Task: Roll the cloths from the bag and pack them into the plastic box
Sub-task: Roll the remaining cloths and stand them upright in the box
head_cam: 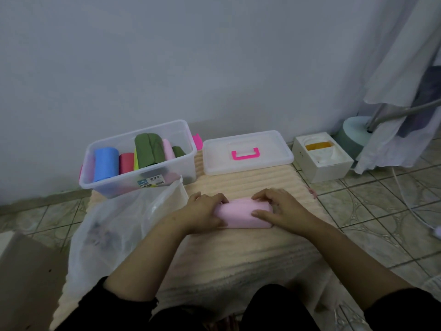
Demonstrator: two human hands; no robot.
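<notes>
Fingers of your left hand (205, 210) and right hand (278, 207) curl over the two ends of the pink cloth roll (243, 215), lying between them on the mat (250, 185). If you lift it loosely toward the plastic box (143, 180), beyond your left fingers, it may unroll.

pink cloth (243, 215) rolled, clear box (140, 180) w/ rolls

A home, down on the patterned grey tiled floor (372, 218): ribbed cream mat (238, 254), plain pale painted wall (167, 56), white garments hanging (393, 68) beside it.
</notes>
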